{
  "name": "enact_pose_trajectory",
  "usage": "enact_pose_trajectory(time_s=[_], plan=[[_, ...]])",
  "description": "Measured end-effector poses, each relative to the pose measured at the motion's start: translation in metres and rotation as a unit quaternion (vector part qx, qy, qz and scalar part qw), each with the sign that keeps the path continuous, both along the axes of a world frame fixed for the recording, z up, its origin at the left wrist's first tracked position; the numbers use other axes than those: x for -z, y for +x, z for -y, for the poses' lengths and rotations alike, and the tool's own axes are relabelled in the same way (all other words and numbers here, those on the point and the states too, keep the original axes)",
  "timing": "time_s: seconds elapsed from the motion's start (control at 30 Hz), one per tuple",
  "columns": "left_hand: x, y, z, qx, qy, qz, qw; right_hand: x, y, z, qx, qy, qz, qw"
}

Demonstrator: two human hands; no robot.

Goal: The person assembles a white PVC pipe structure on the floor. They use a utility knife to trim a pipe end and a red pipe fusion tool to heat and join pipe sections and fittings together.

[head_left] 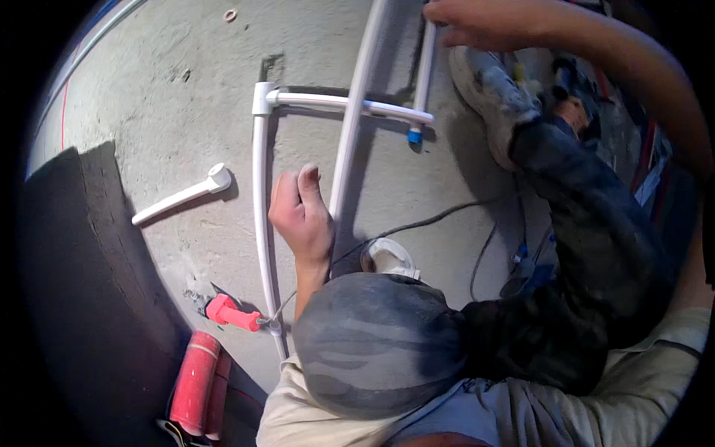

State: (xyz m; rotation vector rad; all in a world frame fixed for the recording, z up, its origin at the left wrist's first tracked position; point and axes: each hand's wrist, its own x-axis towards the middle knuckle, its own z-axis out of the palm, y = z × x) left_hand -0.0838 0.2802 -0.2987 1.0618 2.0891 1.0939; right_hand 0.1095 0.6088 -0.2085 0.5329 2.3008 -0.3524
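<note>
My left hand (304,217) is closed in front of my knee, its thumb lying along the curled fingers; whatever they hold is hidden. A long white pipe (354,112) slants from the top edge down to the wrist of that hand, where its lower end is hidden. At the top of the view, my right hand (480,22) has its fingers bent together, by the upper end of a thinner white pipe (424,71) with a blue end piece (415,136). Whether they grip that pipe does not show. Beneath the long pipe runs a pipe frame with a white tee fitting (263,98).
A short white pipe with a fitting (179,200) lies on the concrete floor at left. Below it are a red-handled tool (232,313) with a cord and a red cylinder (196,384). A dark cable (439,216) crosses the floor. My knee (380,343) rises in front; tools (577,89) lie upper right.
</note>
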Motion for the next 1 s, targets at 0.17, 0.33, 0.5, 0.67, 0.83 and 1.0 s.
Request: enact_pose_trajectory(time_s=[0.17, 0.33, 0.5, 0.67, 0.83, 1.0], plan=[[-0.01, 0.026, -0.012, 0.071, 0.053, -0.006, 0.996, -0.092, 0.151, 0.071, 0.066, 0.201, -0.052, 0.976], [-0.036, 0.011, -0.05, 0.156, 0.045, -0.105, 0.981, -0.185, 0.216, 0.14, 0.255, 0.191, 0.151, 0.936], [-0.063, -0.001, -0.061, 0.208, 0.134, -0.04, 0.968, -0.189, 0.234, 0.176, 0.361, 0.107, -0.089, 0.922], [-0.055, 0.006, -0.042, 0.234, 0.029, -0.003, 0.972, -0.136, 0.344, 0.252, 0.457, 0.083, -0.221, 0.858], [-0.071, 0.01, -0.037, 0.317, -0.122, 0.013, 0.94, -0.045, 0.477, 0.361, 0.703, 0.068, -0.141, 0.694], [-0.122, -0.001, -0.065, 0.42, -0.213, -0.057, 0.88, 0.055, 0.513, 0.439, 0.835, -0.015, -0.182, 0.519]])
